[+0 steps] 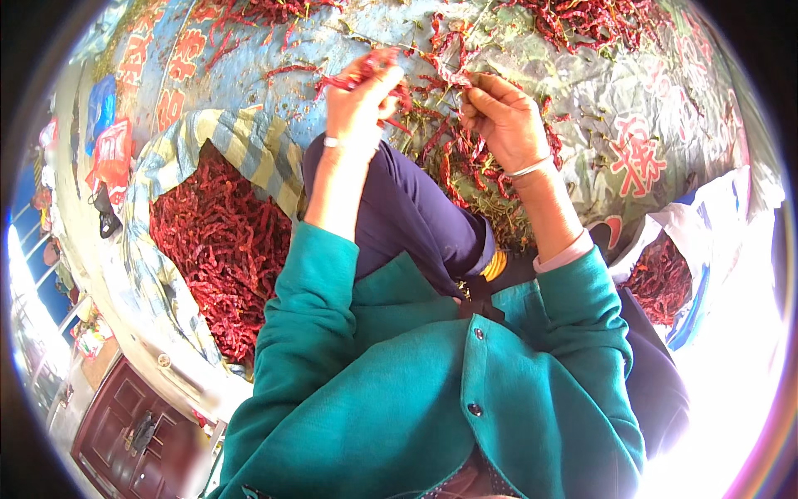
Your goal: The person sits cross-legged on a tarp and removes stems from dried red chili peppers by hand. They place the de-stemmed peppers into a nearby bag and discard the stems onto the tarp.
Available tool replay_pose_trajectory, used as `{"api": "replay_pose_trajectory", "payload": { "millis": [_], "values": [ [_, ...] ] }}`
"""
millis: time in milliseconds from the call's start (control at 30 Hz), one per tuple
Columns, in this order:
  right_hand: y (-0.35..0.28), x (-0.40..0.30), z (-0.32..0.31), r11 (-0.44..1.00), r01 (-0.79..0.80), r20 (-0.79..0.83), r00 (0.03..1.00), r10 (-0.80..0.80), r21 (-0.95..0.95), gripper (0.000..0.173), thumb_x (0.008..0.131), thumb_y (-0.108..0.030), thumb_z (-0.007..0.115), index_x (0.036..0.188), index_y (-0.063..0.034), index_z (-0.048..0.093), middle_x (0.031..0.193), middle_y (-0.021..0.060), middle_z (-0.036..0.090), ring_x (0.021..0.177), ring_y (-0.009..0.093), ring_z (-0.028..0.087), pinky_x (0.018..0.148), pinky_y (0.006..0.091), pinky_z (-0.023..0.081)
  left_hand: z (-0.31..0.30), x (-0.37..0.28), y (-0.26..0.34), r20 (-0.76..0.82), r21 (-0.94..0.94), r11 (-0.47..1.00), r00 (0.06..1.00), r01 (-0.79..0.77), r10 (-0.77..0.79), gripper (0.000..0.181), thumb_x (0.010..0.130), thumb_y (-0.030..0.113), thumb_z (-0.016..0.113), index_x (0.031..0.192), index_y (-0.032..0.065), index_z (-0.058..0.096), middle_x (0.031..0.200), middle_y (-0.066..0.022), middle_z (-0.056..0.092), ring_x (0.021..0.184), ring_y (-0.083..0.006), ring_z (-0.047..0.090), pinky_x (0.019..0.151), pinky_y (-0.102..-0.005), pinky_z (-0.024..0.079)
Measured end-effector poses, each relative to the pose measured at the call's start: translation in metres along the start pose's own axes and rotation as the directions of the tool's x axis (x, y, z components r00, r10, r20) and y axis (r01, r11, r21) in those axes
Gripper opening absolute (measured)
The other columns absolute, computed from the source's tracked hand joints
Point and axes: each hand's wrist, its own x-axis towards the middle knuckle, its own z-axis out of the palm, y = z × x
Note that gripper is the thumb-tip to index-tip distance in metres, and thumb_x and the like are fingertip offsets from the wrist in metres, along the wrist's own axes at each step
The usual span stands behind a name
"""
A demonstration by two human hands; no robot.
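Note:
Several dried red chili peppers are bunched in my left hand, their ends sticking out past the fingers. To the right of it, my right hand pinches a dried chili between thumb and fingertips. Loose chilies and thin stems lie on the printed tarp below and around my right hand. At my left side, a checked cloth sack gapes around a large heap of dried chilies.
More chili piles lie at the far right and far left. A white sack holding chilies stands by my right side. Red and blue plastic bags sit beyond the checked sack. A brown door shows at lower left.

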Motion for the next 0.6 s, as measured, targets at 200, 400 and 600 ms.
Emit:
{"api": "replay_pose_trajectory", "payload": {
  "millis": [200, 400, 600],
  "values": [
    [0.003, -0.040, 0.014, 0.980, -0.159, 0.057, 0.984, 0.167, -0.123, 0.016, 0.083, -0.005, 0.058, 0.097, 0.0020, 0.057, 0.071, 0.0022, 0.057, 0.057, 0.008, 0.052, 0.051, 0.0203, 0.044, 0.036, -0.056, -0.020, 0.196, 0.229, 0.970, 0.980, -0.081, 0.035, 0.021, 0.076, 0.006, 0.069, 0.095, 0.0023, 0.063, 0.083, -0.0020, 0.064, 0.068, -0.0053, 0.055, 0.057, -0.0188, 0.043],
    [0.018, -0.055, 0.005, 0.939, -0.090, 0.041, 0.993, 0.110, -0.331, 0.020, 0.083, -0.004, 0.060, 0.102, -0.0002, 0.055, 0.075, -0.0005, 0.059, 0.061, 0.004, 0.053, 0.052, 0.0171, 0.042, 0.016, -0.065, -0.036, 0.255, 0.260, 0.965, 0.963, 0.020, -0.089, 0.017, 0.079, 0.010, 0.068, 0.092, 0.0019, 0.061, 0.077, -0.0011, 0.061, 0.066, -0.0069, 0.054, 0.057, -0.0213, 0.043],
    [0.023, -0.052, 0.018, 0.994, 0.063, 0.008, 0.998, -0.064, 0.085, 0.016, 0.083, 0.002, 0.056, 0.098, 0.0001, 0.051, 0.075, 0.0048, 0.059, 0.062, 0.010, 0.055, 0.055, 0.0199, 0.043, 0.033, -0.069, -0.036, 0.126, -0.320, 0.894, 0.949, 0.314, -0.288, 0.008, 0.081, 0.009, 0.064, 0.081, 0.0051, 0.057, 0.065, 0.0000, 0.053, 0.046, -0.0064, 0.043, 0.039, -0.0199, 0.031]
  ]
}}
